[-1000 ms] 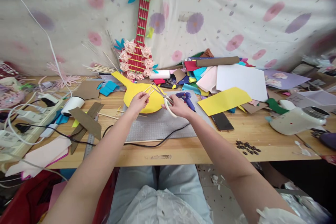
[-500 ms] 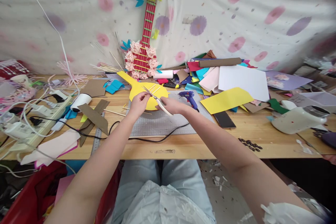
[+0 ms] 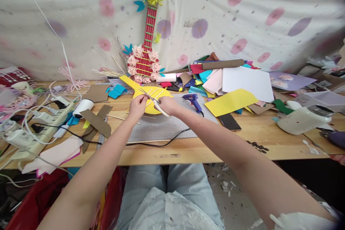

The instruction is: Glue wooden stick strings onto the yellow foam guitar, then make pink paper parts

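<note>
Fingers (image 3: 142, 98) on scissors (image 3: 154, 99) and sticks (image 3: 159, 94); tipped white jar (image 3: 303, 122), contents unclear.

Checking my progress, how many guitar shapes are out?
2: a red guitar stands against the floral cloth; a yellow guitar cutout lies flat on the table. Paper piles may hide more.

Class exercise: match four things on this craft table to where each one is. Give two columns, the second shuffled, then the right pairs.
Things
1. scissors
2. wooden sticks
3. blue glue gun
4. white jar

Places
a. pinched in the left hand
b. on its side at the right end of the table
c. held in the right hand
d. lying just right of both hands

Pairs: 1-c, 2-a, 3-d, 4-b
</note>
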`<action>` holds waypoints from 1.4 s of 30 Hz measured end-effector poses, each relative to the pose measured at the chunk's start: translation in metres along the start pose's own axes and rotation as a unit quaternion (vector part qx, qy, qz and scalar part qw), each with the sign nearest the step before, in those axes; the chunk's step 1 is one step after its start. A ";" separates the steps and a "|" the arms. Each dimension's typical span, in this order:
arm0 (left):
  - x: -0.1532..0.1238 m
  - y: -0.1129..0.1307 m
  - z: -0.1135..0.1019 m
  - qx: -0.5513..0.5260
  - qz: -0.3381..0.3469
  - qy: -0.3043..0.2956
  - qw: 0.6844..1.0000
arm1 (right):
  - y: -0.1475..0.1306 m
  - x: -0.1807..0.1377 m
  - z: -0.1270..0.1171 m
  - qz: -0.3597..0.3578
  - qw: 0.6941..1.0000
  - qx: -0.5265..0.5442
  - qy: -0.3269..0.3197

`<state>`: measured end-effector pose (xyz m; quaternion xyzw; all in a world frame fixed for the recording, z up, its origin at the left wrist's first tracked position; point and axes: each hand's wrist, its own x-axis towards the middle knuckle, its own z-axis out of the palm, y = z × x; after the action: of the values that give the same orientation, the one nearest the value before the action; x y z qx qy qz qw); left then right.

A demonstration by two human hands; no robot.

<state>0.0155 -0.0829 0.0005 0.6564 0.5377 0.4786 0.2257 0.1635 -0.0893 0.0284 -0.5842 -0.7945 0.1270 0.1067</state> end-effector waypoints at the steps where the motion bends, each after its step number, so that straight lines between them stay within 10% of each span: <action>1: 0.000 -0.001 -0.001 -0.003 0.000 0.002 1.000 | 0.000 0.001 0.001 -0.005 1.000 -0.002 0.007; 13: -0.014 0.005 -0.009 0.191 0.070 0.039 0.978 | 0.005 0.006 -0.001 -0.063 0.997 0.034 0.013; 42: -0.006 0.002 0.002 0.017 0.029 0.023 0.999 | 0.013 0.010 -0.003 -0.103 0.993 -0.010 0.058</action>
<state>0.0188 -0.0891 -0.0011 0.6645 0.5311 0.4907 0.1885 0.1735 -0.0755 0.0275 -0.5064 -0.8443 0.0735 0.1593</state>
